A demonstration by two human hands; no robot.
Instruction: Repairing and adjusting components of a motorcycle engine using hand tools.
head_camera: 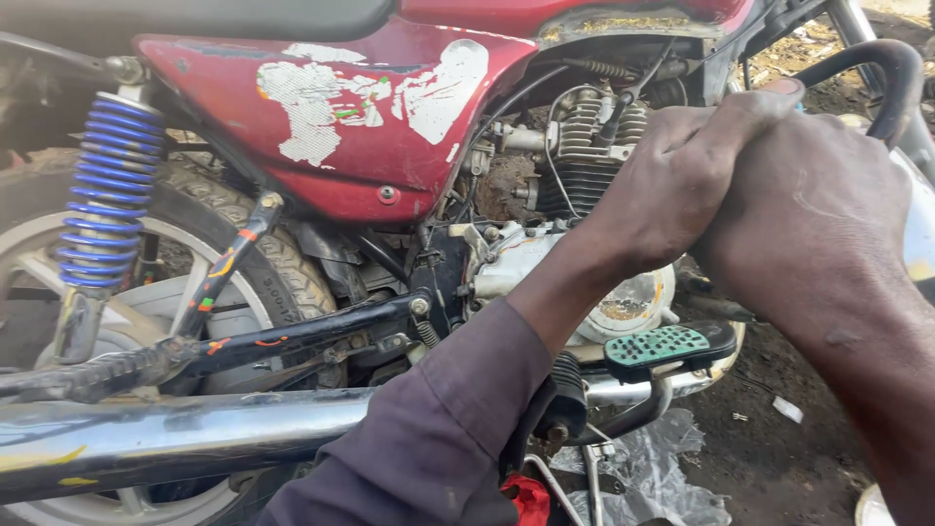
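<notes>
- The left hand (672,190), sleeved in purple-grey, is reaching from the lower centre toward two o'clock and is curling into a fist in front of the engine; what it is gripping, if anything, is hidden behind the knuckles.
- The right hand (813,209) is lying at three o'clock, its fingers pressed together and folding over the left hand's knuckles, so the two hands are touching.
- A curved black bar (881,73) is arching at one o'clock, just above and behind the right hand; whether either hand is holding it cannot be told.
- The finned engine cylinder (589,131) is showing at twelve o'clock, directly behind the left hand, with black cables crossing it.
- The red side panel (341,136), its paint flaking to white, is sitting at eleven o'clock.
- The blue coil shock absorber (107,190) is standing at nine o'clock, beside the rear tyre (243,229).
- The chrome exhaust pipe (175,433) is running along seven o'clock.
- The green-studded footrest (657,346) is projecting at five o'clock, below the left forearm.
- A red rag (531,499) is lying at six o'clock.
</notes>
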